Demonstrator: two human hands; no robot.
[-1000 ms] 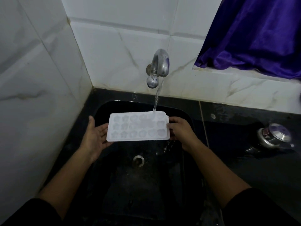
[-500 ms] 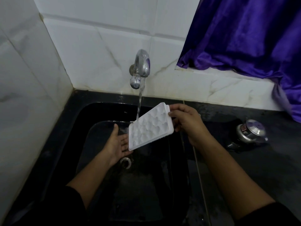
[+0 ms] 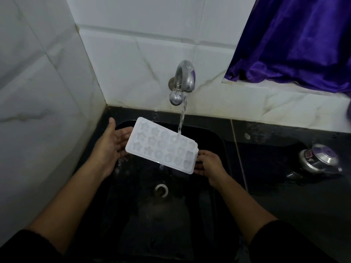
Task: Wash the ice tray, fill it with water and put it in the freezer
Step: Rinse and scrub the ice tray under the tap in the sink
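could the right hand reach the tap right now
Probably, but not freely: the right hand grips one end of the ice tray, the left hand supports the other. The tap is just beyond, with only tray and stream between; it would need to let go first.

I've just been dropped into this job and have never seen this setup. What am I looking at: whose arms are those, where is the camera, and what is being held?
There is no machine here. These are a person's two bare arms, seen by one wide-angle camera worn on the head, looking forward and down. The left hand lies open under one end of a white ice tray. The right hand grips the other end. The tray is held tilted over a black sink, and water from the running tap lands on it and spills off. To the right of the sink, on the dark counter, stands a metal pot. A purple curtain hangs at the upper right.
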